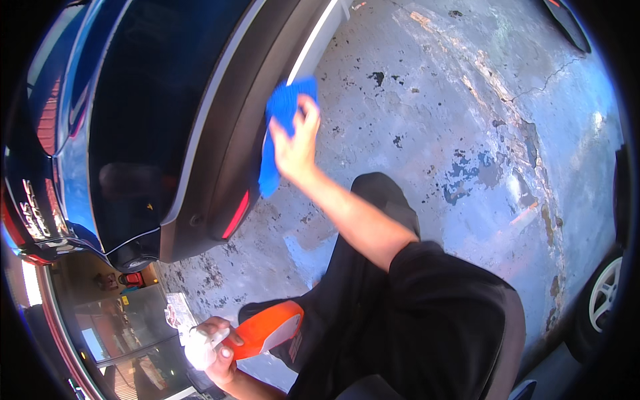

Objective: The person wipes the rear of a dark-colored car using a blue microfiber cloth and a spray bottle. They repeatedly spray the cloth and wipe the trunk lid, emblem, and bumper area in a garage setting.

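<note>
My right hand point(297, 142) presses a blue cloth point(285, 107) against the lower edge of a dark car's rear bumper point(237, 115), where a pale trim strip point(312, 42) runs. The cloth hangs down past my fingers towards a red reflector point(235, 215). Lower in the view, my left hand point(220, 350) grips an orange spray bottle point(265, 330) by its neck, just below the white spray head point(201, 348). The bottle lies tilted, its base pointing right, over my dark trousers.
Worn, painted concrete floor point(390, 115) with flaking patches surrounds my legs. Another vehicle's wheel point(606, 295) stands at the right rim. At lower left are a glass front point(117, 325) and a red object point(131, 279) beyond the car.
</note>
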`<action>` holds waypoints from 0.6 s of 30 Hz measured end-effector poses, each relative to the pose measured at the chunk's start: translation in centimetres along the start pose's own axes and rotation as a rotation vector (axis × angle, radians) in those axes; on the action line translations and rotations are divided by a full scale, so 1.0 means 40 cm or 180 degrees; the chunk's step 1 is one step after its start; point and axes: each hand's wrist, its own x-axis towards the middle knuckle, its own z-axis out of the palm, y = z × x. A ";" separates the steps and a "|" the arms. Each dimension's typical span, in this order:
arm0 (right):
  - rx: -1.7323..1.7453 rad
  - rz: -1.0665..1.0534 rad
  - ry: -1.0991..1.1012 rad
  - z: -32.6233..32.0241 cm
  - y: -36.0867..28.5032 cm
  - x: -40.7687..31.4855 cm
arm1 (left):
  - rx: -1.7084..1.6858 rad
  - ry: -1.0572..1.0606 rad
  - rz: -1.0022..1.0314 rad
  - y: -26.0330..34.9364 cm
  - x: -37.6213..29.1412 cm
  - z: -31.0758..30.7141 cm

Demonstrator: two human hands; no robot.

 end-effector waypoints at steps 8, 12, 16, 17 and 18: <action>0.0468 0.0692 0.0997 -0.103 -0.013 0.495 | -0.1530 -0.2288 0.0765 -0.034 0.231 0.157; -0.0176 -0.1301 -0.0529 -0.165 -0.072 0.197 | -0.1281 -0.3948 0.0515 0.020 0.428 0.259; -0.0734 -0.1860 -0.0713 -0.190 0.058 0.326 | -0.1218 -0.4097 0.0526 0.015 0.489 0.333; -0.1080 -0.1594 -0.0502 -0.199 0.074 0.380 | -0.1204 -0.4051 0.0568 0.001 0.493 0.348; -0.1101 -0.1550 -0.0365 -0.204 0.071 0.410 | -0.1188 -0.4034 0.0576 -0.016 0.497 0.359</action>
